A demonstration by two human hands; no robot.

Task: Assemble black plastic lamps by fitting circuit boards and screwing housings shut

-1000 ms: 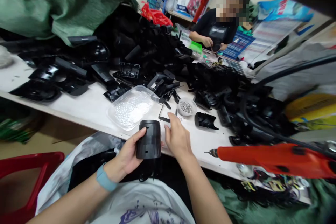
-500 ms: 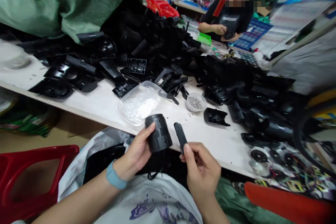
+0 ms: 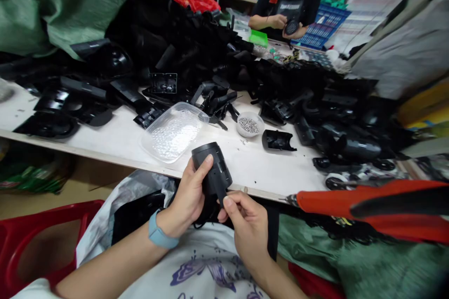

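Observation:
My left hand (image 3: 191, 196) is wrapped round a black cylindrical plastic housing (image 3: 206, 159), its thumb along the near side. In my right hand (image 3: 245, 219), thumb and fingers pinch the lower end of a narrow black plastic strip (image 3: 220, 191). The strip lies against the right side of the housing; whether it is seated in it I cannot tell. Beyond the hands stand a clear plastic tray (image 3: 171, 135) of small shiny clear pieces and a round tub (image 3: 249, 124) of small metal screws. A curved black half shell (image 3: 278, 140) rests to the right of the tub.
Piles of black plastic parts (image 3: 196, 46) cover the back of the white table (image 3: 245, 163). An orange-red power screwdriver (image 3: 329, 201) hangs at the right, its tip near the table edge. Across the table another person (image 3: 291, 9) holds a round black part. A red chair (image 3: 45, 224) stands at lower left.
My right hand has moved left, bringing the strip from apart to against the housing. The housing has tilted. The view has shifted, and the orange-red screwdriver shows more fully.

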